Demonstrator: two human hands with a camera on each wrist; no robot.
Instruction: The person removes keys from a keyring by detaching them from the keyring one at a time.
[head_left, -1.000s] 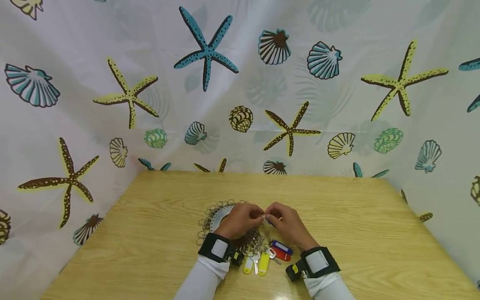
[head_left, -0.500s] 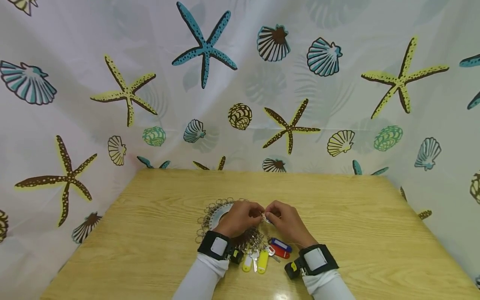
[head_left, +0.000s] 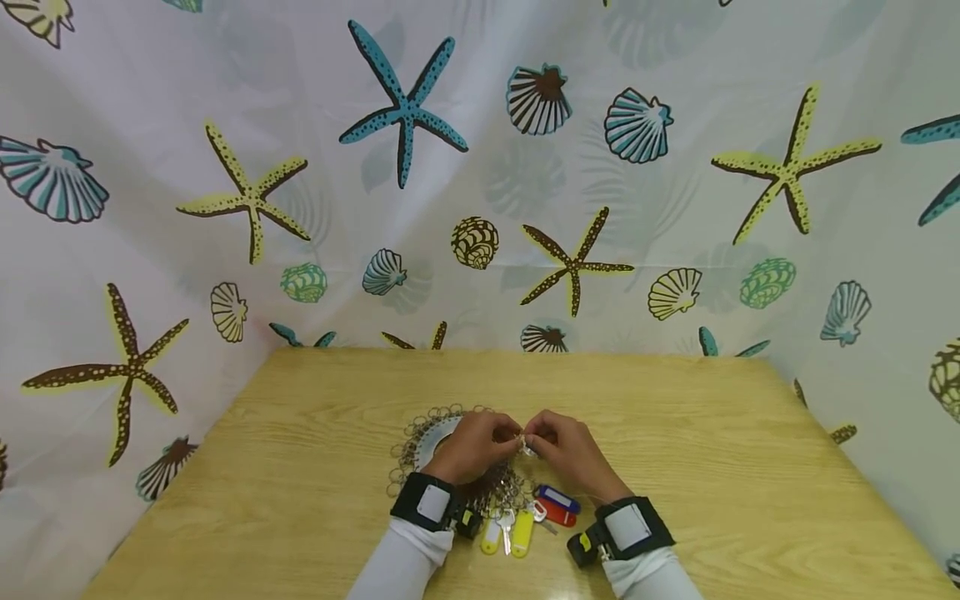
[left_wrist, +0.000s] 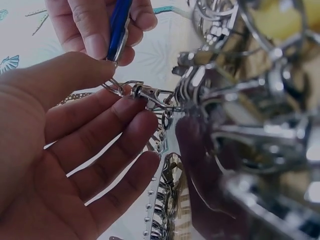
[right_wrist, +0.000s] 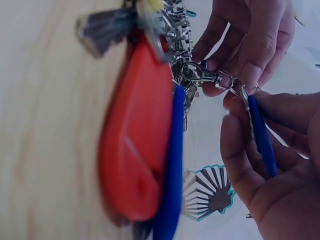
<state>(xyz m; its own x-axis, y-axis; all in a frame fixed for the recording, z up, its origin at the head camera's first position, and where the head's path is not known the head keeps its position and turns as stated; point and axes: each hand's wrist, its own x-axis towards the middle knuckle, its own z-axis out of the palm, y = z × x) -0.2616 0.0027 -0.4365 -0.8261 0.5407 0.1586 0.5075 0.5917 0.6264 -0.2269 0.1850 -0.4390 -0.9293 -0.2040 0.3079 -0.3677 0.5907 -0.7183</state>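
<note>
My left hand (head_left: 480,446) pinches a small metal key ring (left_wrist: 114,86) between thumb and fingers. The ring links to a swivel clasp (left_wrist: 145,94) of the round metal key holder (head_left: 427,443). Close against it, my right hand (head_left: 566,450) holds a blue key tag (right_wrist: 262,137) with a toothed silver key (right_wrist: 251,119) lying along it. The top of tag and key meets the ring at the left fingertips. Whether the ring passes through both holes is too small to tell. The left hand and forearm cover part of the holder in the head view.
Below the hands on the wooden table (head_left: 300,500) lie a yellow tag (head_left: 522,533), a yellow tag with a white label (head_left: 491,536), a key (head_left: 507,532), a red tag (head_left: 557,512) and another blue tag (head_left: 559,499). A shell-patterned curtain (head_left: 480,183) surrounds the table.
Both hands stay together at nearly the same spot. Between the right fingers, blue showed one second ago; silvery white shows now. The head view has shifted slightly.
</note>
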